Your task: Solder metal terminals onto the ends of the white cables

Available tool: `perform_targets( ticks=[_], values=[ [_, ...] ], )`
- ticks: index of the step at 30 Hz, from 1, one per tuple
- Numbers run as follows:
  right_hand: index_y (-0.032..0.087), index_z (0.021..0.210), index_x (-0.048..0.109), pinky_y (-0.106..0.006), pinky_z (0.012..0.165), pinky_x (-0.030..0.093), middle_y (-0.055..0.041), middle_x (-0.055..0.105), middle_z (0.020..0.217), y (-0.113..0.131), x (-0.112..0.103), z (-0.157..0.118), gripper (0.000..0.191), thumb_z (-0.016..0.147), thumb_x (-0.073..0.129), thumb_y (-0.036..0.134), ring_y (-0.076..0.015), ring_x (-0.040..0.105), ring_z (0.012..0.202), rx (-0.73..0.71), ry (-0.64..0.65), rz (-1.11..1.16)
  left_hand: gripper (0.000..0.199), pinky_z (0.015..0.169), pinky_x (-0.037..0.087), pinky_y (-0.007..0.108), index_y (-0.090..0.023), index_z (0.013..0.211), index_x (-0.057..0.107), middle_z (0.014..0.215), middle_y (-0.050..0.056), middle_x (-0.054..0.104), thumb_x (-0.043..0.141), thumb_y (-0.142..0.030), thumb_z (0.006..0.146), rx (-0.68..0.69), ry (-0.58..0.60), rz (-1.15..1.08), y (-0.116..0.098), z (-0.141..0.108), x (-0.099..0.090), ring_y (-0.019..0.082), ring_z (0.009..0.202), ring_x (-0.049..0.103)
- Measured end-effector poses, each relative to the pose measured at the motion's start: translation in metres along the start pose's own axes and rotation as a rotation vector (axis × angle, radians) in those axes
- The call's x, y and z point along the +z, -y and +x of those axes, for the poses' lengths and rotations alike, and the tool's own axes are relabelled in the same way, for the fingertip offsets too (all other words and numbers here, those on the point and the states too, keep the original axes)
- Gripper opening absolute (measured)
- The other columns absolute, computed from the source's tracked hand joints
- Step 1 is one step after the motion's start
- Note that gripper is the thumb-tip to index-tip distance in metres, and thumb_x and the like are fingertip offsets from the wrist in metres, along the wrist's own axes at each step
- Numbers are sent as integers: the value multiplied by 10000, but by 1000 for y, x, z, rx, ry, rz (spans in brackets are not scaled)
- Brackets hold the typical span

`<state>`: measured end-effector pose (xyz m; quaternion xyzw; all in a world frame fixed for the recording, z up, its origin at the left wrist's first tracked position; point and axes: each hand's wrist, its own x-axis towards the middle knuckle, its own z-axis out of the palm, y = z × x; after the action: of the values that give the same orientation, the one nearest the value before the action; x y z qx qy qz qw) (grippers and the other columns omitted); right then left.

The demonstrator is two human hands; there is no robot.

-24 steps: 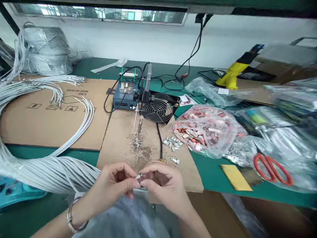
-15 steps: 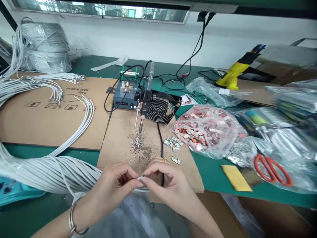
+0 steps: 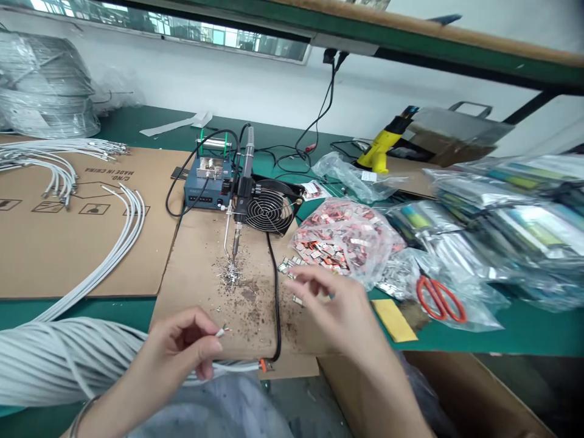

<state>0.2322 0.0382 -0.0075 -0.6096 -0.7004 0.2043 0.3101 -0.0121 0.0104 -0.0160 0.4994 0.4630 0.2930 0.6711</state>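
My left hand [image 3: 187, 347] pinches a white cable [image 3: 221, 333] close to its end, where short thin wires stick out. To the right, my right hand [image 3: 335, 301] hovers beside a small pile of metal connectors [image 3: 288, 264], thumb and index finger apart and nothing visible between them. A loose connector [image 3: 298, 300] lies below the pile, partly hidden by that hand. Along the front edge, another cable end carries an orange-and-metal connector [image 3: 266, 365].
A soldering iron [image 3: 245, 176] points down at solder scraps on the cardboard [image 3: 182, 280], beside a blue station [image 3: 201, 190] and a fan [image 3: 271, 211]. A bag of orange connectors [image 3: 347, 234] and red scissors [image 3: 440, 298] lie right. Bundled cables [image 3: 68, 353] fill the left.
My hands have separated. The left keeps the cable end, while the right has moved right and forward to the metal connectors. The camera view has turned to the right.
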Motion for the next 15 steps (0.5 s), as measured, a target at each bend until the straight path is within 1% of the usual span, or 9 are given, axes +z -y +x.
perform_targets(
  ticks=[1, 2, 4, 6, 8, 11, 13, 15],
  values=[
    [196, 934, 625, -257, 635, 380, -22, 623, 791, -12, -10, 11, 194, 836, 496, 302, -136, 542, 662, 52, -25, -258, 289, 470, 393, 161, -110, 713, 468, 553, -8, 510, 608, -359, 757, 20, -6, -26, 0, -1, -3, 70, 455, 507],
    [208, 943, 623, -269, 635, 367, -22, 629, 808, -23, -19, 21, 198, 847, 469, 286, -158, 556, 692, 135, 6, -484, 292, 470, 389, 161, -111, 709, 473, 571, -5, 519, 601, -368, 766, 38, -22, -48, 0, -1, -6, 65, 450, 503],
    [194, 894, 637, -293, 624, 342, -55, 630, 781, -42, -27, 41, 187, 832, 470, 253, -217, 573, 742, 193, 63, -633, 308, 486, 384, 164, -114, 702, 490, 607, 4, 538, 597, -395, 769, 59, -84, -71, 0, -2, -10, 59, 456, 497],
    [175, 839, 633, -300, 593, 319, -89, 621, 748, -55, -27, 55, 195, 812, 501, 316, -263, 577, 755, 228, 108, -675, 320, 510, 386, 172, -118, 710, 500, 608, 8, 546, 604, -416, 760, 55, -129, -63, 0, -1, -13, 62, 470, 496],
    [165, 825, 611, -294, 569, 303, -105, 615, 752, -62, -22, 62, 258, 803, 507, 400, -276, 579, 759, 257, 127, -693, 314, 525, 393, 180, -125, 729, 493, 587, 8, 542, 589, -421, 775, 50, -95, -44, 3, 0, -17, 74, 483, 498],
    [175, 825, 583, -276, 564, 300, -89, 614, 792, -67, -17, 63, 268, 814, 481, 423, -241, 579, 770, 272, 148, -672, 287, 527, 398, 184, -135, 745, 469, 583, 4, 529, 549, -402, 812, 53, -34, -19, 8, 4, -25, 81, 496, 500],
    [184, 805, 575, -264, 562, 301, -63, 614, 792, -71, -17, 63, 250, 821, 471, 411, -207, 572, 750, 268, 176, -640, 279, 525, 396, 180, -135, 747, 465, 590, 2, 519, 535, -394, 823, 57, -46, 8, 12, 5, -29, 79, 499, 500],
    [186, 819, 573, -259, 563, 302, -50, 613, 804, -75, -20, 64, 250, 820, 469, 414, -195, 562, 749, 260, 199, -612, 274, 529, 396, 178, -135, 756, 472, 599, 1, 514, 535, -393, 823, 54, -65, 40, 14, 5, -31, 78, 505, 502]
  ],
)
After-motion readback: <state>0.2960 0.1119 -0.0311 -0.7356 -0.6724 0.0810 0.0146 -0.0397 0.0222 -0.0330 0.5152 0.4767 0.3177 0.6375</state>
